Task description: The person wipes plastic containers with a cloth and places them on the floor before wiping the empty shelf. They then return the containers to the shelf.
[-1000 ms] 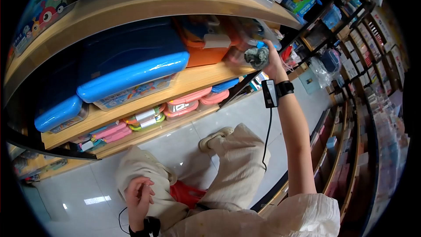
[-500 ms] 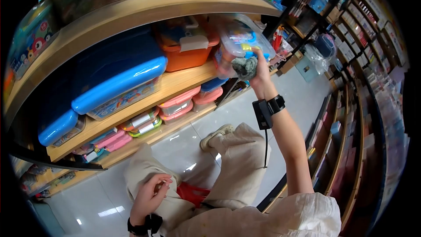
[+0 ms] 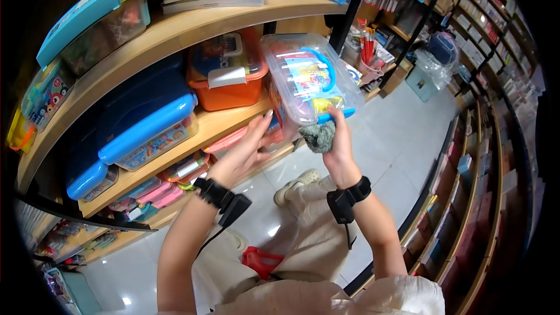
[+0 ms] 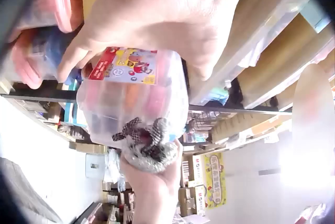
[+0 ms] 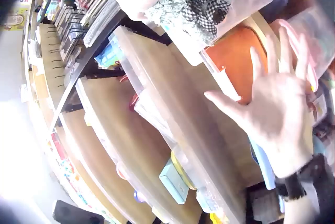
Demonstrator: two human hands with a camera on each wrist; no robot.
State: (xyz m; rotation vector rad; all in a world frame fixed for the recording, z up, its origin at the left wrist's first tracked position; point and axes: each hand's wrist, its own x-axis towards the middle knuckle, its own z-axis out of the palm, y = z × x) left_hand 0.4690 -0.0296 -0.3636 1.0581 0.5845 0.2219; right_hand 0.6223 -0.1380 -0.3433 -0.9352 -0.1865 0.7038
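A clear lidded box [image 3: 283, 76] with a blue handle juts over the shelf's front edge, tilted. My right hand [image 3: 340, 149] grips its near corner by a blue latch, thumb on the lid, with a fluffy grey cloth [image 3: 318, 137] between palm and box. In the left wrist view the cloth [image 4: 149, 148], with a checkered part, lies against the clear box [image 4: 110, 103]. My left hand [image 3: 242, 151] is beside the box's left side, fingers extended; the right wrist view shows this left hand [image 5: 280, 106] with fingers spread, apart from the box.
An orange box [image 3: 233, 90] with a white latch stands left of the clear box, and blue-lidded boxes [image 3: 149, 131] further left. Pink-lidded boxes [image 3: 224, 140] sit on the shelf below. The upper shelf edge [image 3: 204, 26] runs above; bookshelves [image 3: 461, 198] line the right.
The clear box has come outward and nearer in my right hand's grip. My left hand has risen from my lap to the box's left side. The view has shifted.
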